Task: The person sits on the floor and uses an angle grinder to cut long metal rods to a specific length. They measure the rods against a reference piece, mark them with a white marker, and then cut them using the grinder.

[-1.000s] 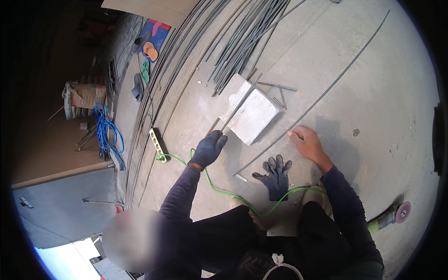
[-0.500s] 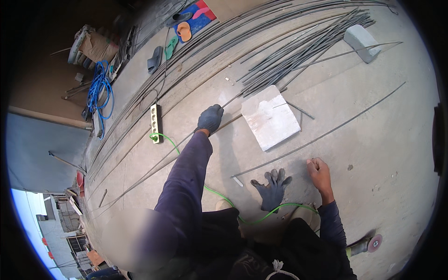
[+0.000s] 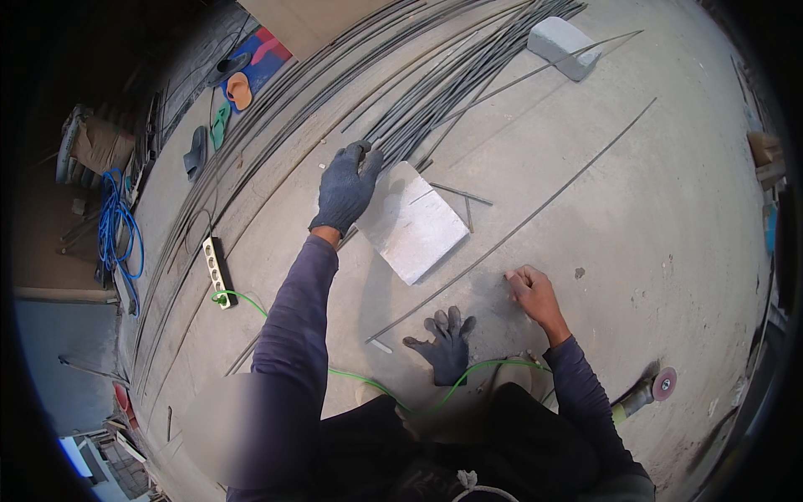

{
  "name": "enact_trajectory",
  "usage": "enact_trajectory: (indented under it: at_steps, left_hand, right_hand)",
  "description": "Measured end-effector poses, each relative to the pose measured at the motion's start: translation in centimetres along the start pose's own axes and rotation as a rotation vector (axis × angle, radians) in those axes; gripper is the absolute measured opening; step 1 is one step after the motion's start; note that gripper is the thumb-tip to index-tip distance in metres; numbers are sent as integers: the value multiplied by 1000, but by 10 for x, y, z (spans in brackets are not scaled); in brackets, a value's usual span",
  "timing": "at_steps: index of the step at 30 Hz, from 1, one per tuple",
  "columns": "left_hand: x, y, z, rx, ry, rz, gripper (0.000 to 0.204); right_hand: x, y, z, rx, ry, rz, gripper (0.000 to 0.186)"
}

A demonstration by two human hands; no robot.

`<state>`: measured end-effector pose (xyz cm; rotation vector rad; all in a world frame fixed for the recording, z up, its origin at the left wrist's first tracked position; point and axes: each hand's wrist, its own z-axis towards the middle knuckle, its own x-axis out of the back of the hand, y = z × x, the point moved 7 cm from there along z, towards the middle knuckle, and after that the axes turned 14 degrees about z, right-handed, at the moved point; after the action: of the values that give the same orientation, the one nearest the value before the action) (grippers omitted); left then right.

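My gloved left hand (image 3: 345,191) is over the rod bundle (image 3: 464,84), above the upper left corner of a white block (image 3: 414,226), thumb apart from curved fingers; no rod shows clearly in it. My bare right hand (image 3: 533,294) is loosely closed just right of a long single rod (image 3: 544,207), with nothing visible in it. A loose grey glove (image 3: 446,350) lies palm-down below that rod, beside a short pale stick (image 3: 381,346) and a green cable (image 3: 493,363). Short rod pieces (image 3: 456,191) lie beside the block.
An angle grinder (image 3: 648,393) lies at lower right. At left are a power strip (image 3: 216,269), blue hose (image 3: 113,230), stacked sacks (image 3: 100,146) and sandals (image 3: 196,155) near a coloured mat (image 3: 272,50). A grey block (image 3: 559,42) sits by the bundle's far end.
My left hand has come off the rod it gripped, moving up over the bundle with fingers loosened. My right hand stays curled by the single rod. The view has shifted.
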<state>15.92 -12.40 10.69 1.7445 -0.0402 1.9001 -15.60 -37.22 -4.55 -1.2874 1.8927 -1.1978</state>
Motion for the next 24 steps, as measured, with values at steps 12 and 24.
enact_trajectory:
  at_steps: [12, 24]
  left_hand:
    - [-122, 208, 131, -304, -173, 306, 44]
    - [-133, 153, -11, 49, -1083, -348, 21]
  right_hand:
    - [41, 9, 120, -124, 267, -232, 46]
    - [47, 9, 118, -223, 408, 95, 29]
